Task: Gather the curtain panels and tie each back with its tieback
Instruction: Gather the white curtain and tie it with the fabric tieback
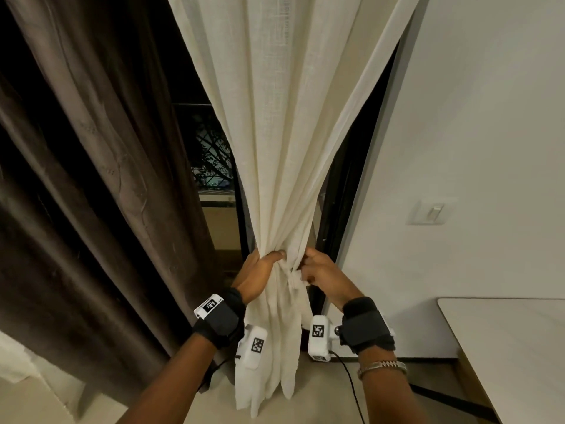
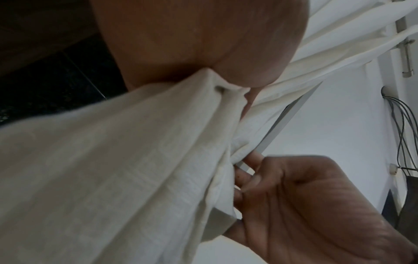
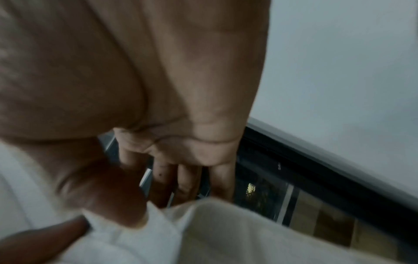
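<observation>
Hands met low in the frame's centre: left hand (image 1: 258, 275) clutched the gathered cream curtain (image 1: 281, 148), right hand (image 1: 321, 272) pinched its folds.

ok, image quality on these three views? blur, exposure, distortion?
Head: sharp, wide-angle bowing at the edges; brown curtain underexposed, window black. Left wrist: left hand fills the top, soft; white curtain slightly blurred. Right wrist: heavy blur across right hand.

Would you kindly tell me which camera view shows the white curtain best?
The head view: the white curtain hangs full length there, bunched where the left hand and right hand grip it. The left wrist view shows only close folds beneath that hand; the right wrist view shows a blurred strip by the fingers.
</observation>
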A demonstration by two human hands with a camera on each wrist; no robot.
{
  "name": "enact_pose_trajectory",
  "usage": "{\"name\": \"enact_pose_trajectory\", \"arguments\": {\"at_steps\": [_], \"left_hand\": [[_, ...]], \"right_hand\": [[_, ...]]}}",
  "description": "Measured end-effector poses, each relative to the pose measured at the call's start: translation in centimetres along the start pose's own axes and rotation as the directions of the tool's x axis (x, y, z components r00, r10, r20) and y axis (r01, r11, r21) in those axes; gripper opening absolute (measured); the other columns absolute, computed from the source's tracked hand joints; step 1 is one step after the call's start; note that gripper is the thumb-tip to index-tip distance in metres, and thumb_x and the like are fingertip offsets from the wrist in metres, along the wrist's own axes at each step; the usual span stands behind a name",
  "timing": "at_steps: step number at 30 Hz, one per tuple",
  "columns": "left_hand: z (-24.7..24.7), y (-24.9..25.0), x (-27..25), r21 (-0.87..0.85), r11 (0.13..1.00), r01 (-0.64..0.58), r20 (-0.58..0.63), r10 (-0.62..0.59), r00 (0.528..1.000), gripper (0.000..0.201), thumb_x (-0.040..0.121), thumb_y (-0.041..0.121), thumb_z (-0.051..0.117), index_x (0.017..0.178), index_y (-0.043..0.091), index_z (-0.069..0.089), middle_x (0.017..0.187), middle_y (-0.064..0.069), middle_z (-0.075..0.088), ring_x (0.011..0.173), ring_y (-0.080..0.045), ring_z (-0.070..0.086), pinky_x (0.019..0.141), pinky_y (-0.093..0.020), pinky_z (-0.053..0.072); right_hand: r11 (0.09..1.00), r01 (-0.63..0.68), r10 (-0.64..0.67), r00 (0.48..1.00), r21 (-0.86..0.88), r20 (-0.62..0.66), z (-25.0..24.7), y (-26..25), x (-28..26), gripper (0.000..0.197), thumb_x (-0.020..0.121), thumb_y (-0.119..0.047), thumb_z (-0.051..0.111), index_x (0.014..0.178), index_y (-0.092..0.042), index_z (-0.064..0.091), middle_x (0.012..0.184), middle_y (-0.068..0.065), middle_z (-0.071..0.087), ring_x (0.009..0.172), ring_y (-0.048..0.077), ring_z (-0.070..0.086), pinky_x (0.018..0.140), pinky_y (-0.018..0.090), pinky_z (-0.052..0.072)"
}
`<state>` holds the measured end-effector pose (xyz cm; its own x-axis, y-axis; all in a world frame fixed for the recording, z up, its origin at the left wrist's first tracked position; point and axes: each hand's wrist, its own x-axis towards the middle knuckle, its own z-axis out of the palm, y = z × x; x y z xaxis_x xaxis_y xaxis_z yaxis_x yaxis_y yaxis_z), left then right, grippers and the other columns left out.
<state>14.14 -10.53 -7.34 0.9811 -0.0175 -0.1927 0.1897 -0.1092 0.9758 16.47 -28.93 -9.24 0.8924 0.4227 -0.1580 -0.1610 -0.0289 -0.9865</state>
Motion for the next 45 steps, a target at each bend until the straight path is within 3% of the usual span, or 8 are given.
{"name": "enact_pose_trajectory", "arguments": {"at_steps": [7, 12, 16, 21, 30, 36, 42, 45], "left_hand": [[-0.6, -0.1, 0.4, -0.005, 1.000, 0.004, 0.017, -0.004, 1.000, 0.056, 0.071, 0.058, 0.069, 0.124, 0.043, 0.060, 0.131, 0.003, 0.071, 0.124, -0.025, 0.066, 0.118, -0.053, 0.046], [-0.4, -0.1, 0.0, 0.000, 1.000, -0.014, 0.058, 0.014, 0.998, 0.051, 0.082, 0.047, 0.066, 0.132, 0.041, 0.053, 0.129, 0.007, 0.070, 0.123, -0.021, 0.066, 0.116, -0.047, 0.048], [-0.1, -0.4, -0.1, -0.018, 1.000, -0.011, 0.095, 0.013, 0.995, 0.064, 0.084, 0.046, 0.070, 0.145, 0.034, 0.056, 0.130, 0.004, 0.074, 0.120, -0.020, 0.071, 0.111, -0.043, 0.053], [-0.4, -0.9, 0.2, -0.097, 0.995, 0.033, 0.077, -0.026, 0.997, 0.040, 0.093, 0.030, 0.074, 0.132, 0.034, 0.062, 0.121, 0.001, 0.077, 0.114, -0.022, 0.073, 0.100, -0.037, 0.057], [-0.1, -2.5, 0.3, 0.091, 0.996, -0.019, 0.050, 0.015, 0.999, 0.068, 0.090, 0.066, 0.065, 0.147, 0.030, 0.058, 0.130, 0.003, 0.073, 0.119, -0.017, 0.071, 0.112, -0.045, 0.054], [0.3, -2.4, 0.9, 0.175, 0.983, -0.057, 0.120, 0.036, 0.992, 0.062, 0.100, 0.067, 0.050, 0.152, 0.032, 0.054, 0.134, 0.003, 0.072, 0.124, -0.014, 0.068, 0.115, -0.044, 0.052], [-0.5, -2.9, 0.8, 0.375, 0.919, -0.117, 0.139, 0.069, 0.988, 0.075, 0.086, 0.087, 0.055, 0.145, 0.041, 0.058, 0.132, 0.011, 0.073, 0.119, -0.010, 0.069, 0.109, -0.039, 0.055], [-2.6, -3.9, 0.0, 0.602, 0.783, -0.158, 0.111, 0.114, 0.987, 0.056, 0.089, 0.086, 0.051, 0.117, 0.039, 0.064, 0.103, 0.017, 0.077, 0.090, -0.002, 0.072, 0.079, -0.025, 0.055]], "right_hand": [[0.777, -0.031, 0.085, 0.995, -0.629, 0.056, -3.1, -0.8, 0.5, 0.034, 0.089, -0.023, 0.085, 0.121, -0.018, 0.074, 0.108, 0.000, 0.077, 0.096, 0.012, 0.072, 0.093, 0.030, 0.057], [0.583, 0.077, -0.259, 0.961, -0.809, -0.095, -2.9, -2.1, 0.7, 0.006, 0.085, -0.021, 0.087, 0.089, -0.018, 0.084, 0.086, -0.008, 0.056, 0.081, 0.005, 0.050, 0.073, 0.020, 0.040], [0.689, 0.140, -0.356, 0.920, -0.711, -0.164, -0.4, -1.3, 1.4, 0.028, 0.087, -0.002, 0.077, 0.075, -0.027, 0.074, 0.076, -0.017, 0.055, 0.073, 0.000, 0.053, 0.072, 0.023, 0.046], [0.866, 0.156, -0.296, 0.925, -0.476, -0.236, 1.0, 0.8, 1.4, 0.028, 0.093, 0.001, 0.071, 0.112, -0.017, 0.082, 0.098, -0.011, 0.076, 0.094, 0.009, 0.073, 0.090, 0.021, 0.060], [0.991, 0.098, -0.105, 0.992, -0.089, -0.076, 1.6, 1.7, -1.0, 0.051, 0.099, -0.003, 0.065, 0.140, -0.032, 0.063, 0.131, -0.005, 0.075, 0.123, 0.014, 0.071, 0.109, 0.038, 0.056], [0.938, 0.071, -0.103, 0.992, -0.340, -0.079, 2.5, 1.9, -0.4, 0.082, 0.085, -0.031, 0.088, 0.153, -0.033, 0.042, 0.144, -0.016, 0.059, 0.134, 0.006, 0.056, 0.109, 0.025, 0.049], [0.932, 0.096, -0.202, 0.939, -0.350, -0.280, 2.7, 2.3, -0.1, 0.049, 0.095, -0.026, 0.078, 0.140, -0.028, 0.057, 0.123, -0.019, 0.068, 0.116, 0.002, 0.068, 0.101, 0.028, 0.058], [0.931, 0.128, -0.251, 0.903, -0.342, -0.347, 2.0, 2.7, -0.7, 0.038, 0.096, -0.037, 0.077, 0.126, -0.048, 0.058, 0.115, -0.029, 0.069, 0.106, -0.012, 0.066, 0.094, 0.017, 0.057]]}}
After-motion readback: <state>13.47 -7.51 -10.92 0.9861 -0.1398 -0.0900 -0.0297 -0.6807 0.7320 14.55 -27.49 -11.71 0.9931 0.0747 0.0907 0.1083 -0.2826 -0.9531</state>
